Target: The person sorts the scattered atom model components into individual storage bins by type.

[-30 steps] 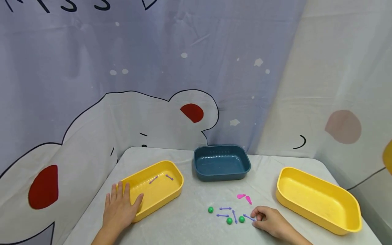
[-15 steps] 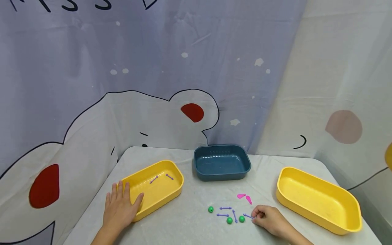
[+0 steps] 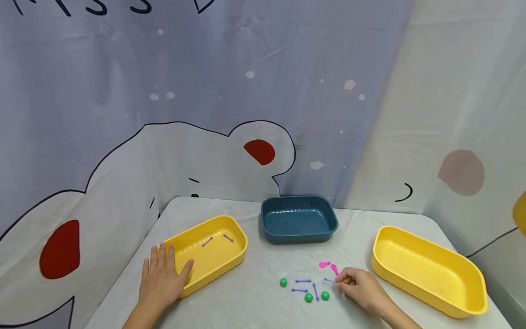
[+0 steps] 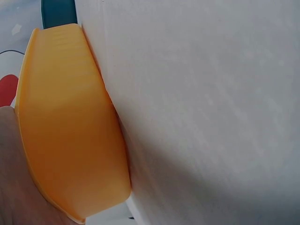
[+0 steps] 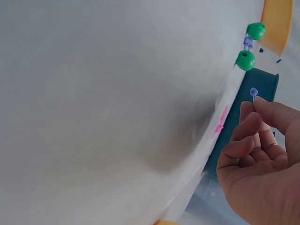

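My right hand (image 3: pixel 361 288) pinches one end of a short purple stick (image 3: pixel 329 280) with knobbed ends, between thumb and index finger. In the right wrist view the stick's free knob (image 5: pixel 253 92) pokes out past the fingertips. Three similar purple sticks (image 3: pixel 303 280) lie on the table to its left, among three green beads (image 3: pixel 283 282). Just beyond the held stick are two pink teardrop-shaped pieces (image 3: pixel 324 264). My left hand (image 3: pixel 160 278) rests with straight fingers over the near left rim of a yellow tray (image 3: pixel 205 262). Inside that tray lie two purple sticks (image 3: pixel 207 241).
A dark teal tray (image 3: pixel 299 238) stands at the back middle of the table. To the right of my right hand is a second yellow tray (image 3: pixel 427 278). A printed curtain (image 3: pixel 213 160) hangs behind the table's back edge.
My right hand has shifted slightly away from me, carrying the purple stick from beside the right green bead toward the pink pieces. My left hand has stayed on the tray.
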Available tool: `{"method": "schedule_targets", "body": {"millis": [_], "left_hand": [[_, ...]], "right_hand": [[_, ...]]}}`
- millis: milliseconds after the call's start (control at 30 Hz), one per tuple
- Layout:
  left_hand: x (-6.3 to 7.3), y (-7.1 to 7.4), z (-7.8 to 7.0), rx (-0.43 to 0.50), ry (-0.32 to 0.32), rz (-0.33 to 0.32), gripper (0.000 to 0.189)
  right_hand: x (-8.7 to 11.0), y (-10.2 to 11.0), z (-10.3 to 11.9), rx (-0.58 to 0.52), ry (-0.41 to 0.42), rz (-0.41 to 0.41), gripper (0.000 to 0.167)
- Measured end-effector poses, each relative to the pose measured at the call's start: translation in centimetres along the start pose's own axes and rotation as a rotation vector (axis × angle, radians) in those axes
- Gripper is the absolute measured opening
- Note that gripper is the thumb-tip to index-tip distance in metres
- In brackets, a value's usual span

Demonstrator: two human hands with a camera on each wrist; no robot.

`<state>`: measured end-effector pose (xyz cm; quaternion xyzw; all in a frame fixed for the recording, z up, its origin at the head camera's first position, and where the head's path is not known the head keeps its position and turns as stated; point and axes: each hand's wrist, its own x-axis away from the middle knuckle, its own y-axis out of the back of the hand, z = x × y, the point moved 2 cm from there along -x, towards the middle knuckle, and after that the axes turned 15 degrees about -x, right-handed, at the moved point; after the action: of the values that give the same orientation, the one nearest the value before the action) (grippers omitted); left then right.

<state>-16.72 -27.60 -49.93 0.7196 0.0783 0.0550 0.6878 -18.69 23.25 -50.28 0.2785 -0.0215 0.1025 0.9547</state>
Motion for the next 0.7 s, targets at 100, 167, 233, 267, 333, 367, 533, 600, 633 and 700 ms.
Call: {"method": "schedule_targets", "body": {"millis": [100, 167, 233, 267, 333, 367, 533, 600, 633, 700], "left_hand": [[0.0, 0.0, 0.0, -0.005, -0.004, -0.009, 0.099], [0.0, 0.0, 0.0, -0.007, -0.004, -0.011, 0.099], [0.0, 0.0, 0.0, -0.011, -0.002, -0.009, 0.099], [0.0, 0.0, -0.1, -0.011, -0.001, -0.007, 0.098], [0.0, 0.0, -0.1, -0.009, 0.001, -0.002, 0.097], [0.0, 0.0, -0.1, -0.008, 0.001, 0.0, 0.097], [0.0, 0.0, -0.1, 0.002, 0.0, 0.008, 0.097], [0.0, 0.0, 0.0, 0.005, 0.0, 0.007, 0.098], [0.0, 0.0, 0.0, 0.007, 0.0, 0.008, 0.098], [0.0, 0.0, 0.0, 0.009, 0.0, 0.007, 0.098]], "right_hand": [[-0.3, 0.1, 0.5, -0.001, 0.032, -0.01, 0.007], [-0.5, 0.1, 0.8, 0.004, 0.052, -0.016, 0.008], [-0.7, 0.1, 1.1, 0.003, 0.06, -0.024, 0.008], [-0.8, 0.0, 1.3, 0.002, 0.061, -0.031, 0.008], [-1.0, -0.1, 1.7, -0.002, 0.062, -0.043, 0.008], [-1.1, -0.1, 1.9, -0.008, 0.064, -0.047, 0.008], [-1.7, -0.5, 3.0, -0.02, 0.09, -0.048, 0.008], [-1.9, -0.7, 3.5, -0.031, 0.108, -0.037, 0.008], [-2.0, -0.9, 3.7, -0.034, 0.119, -0.031, 0.008], [-2.2, -1.2, 4.2, -0.041, 0.14, -0.019, 0.007]]}}
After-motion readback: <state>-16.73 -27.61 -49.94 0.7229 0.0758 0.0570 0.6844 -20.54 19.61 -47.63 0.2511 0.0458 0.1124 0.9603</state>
